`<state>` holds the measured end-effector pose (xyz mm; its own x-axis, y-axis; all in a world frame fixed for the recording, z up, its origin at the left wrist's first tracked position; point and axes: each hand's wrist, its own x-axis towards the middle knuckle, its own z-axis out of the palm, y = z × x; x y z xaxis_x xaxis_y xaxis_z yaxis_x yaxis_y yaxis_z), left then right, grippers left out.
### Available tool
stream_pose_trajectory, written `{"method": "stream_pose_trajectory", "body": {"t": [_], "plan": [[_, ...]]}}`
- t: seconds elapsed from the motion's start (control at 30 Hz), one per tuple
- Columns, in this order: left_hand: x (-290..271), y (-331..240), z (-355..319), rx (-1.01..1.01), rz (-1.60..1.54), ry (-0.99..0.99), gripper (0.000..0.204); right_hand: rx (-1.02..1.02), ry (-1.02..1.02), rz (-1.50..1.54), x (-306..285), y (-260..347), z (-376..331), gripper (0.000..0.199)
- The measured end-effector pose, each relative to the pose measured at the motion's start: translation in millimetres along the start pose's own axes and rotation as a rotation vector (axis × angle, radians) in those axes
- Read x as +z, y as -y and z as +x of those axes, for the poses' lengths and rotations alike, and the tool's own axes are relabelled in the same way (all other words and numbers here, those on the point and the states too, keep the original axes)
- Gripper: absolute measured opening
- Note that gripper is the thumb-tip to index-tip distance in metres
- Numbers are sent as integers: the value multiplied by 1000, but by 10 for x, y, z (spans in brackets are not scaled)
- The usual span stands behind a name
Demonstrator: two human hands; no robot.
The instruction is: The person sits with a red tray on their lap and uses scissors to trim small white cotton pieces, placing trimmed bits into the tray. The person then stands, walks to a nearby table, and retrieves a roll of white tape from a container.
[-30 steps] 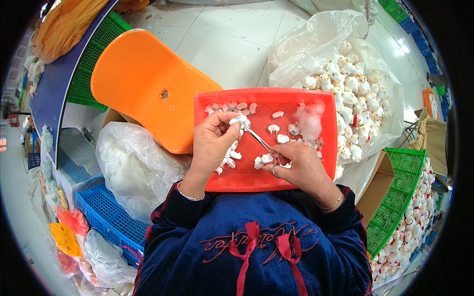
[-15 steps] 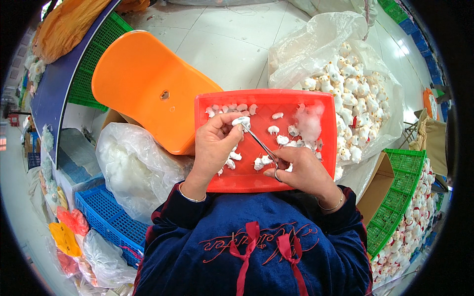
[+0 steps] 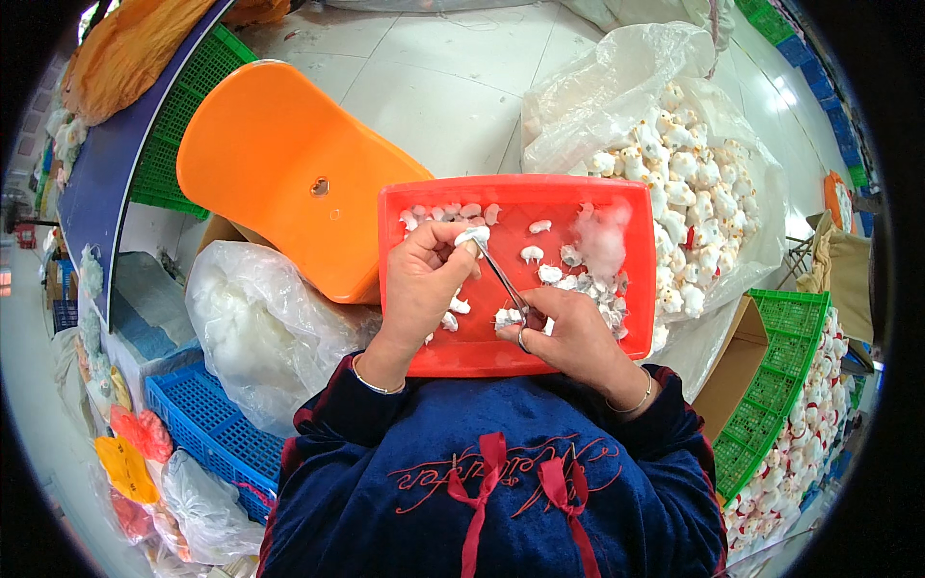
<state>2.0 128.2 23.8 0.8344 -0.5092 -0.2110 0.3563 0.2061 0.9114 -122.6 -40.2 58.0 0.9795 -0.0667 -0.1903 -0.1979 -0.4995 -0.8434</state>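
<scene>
A tray (image 3: 578, 197) rests on a worker's lap, small stuffed pieces (image 3: 540, 254) scattered along its far edge and toward its right side, with a tuft of stuffing (image 3: 602, 241) near the far right corner. The left hand (image 3: 424, 284) holds one piece (image 3: 472, 234) over the tray's left half; the right hand (image 3: 568, 332) sits at the near edge, gripping a thin metal tool (image 3: 503, 279) that reaches up to that piece. A chair seat (image 3: 279, 173) lies left of the tray, a bag of stuffing (image 3: 260, 328) before it. An open bag of finished toys (image 3: 694, 183) stands right of the tray, a crate (image 3: 785, 376) beyond it to the right.
</scene>
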Motion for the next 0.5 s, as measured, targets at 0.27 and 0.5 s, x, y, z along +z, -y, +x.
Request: {"method": "stream_pose_trajectory", "body": {"t": [0.27, 0.5], "plan": [[38, 102, -54, 59, 2, -36, 13, -28, 7, 34, 90, -13, -22, 29], [12, 57, -32, 52, -48, 17, 14, 44, 20, 29, 16, 67, 8, 30]]}}
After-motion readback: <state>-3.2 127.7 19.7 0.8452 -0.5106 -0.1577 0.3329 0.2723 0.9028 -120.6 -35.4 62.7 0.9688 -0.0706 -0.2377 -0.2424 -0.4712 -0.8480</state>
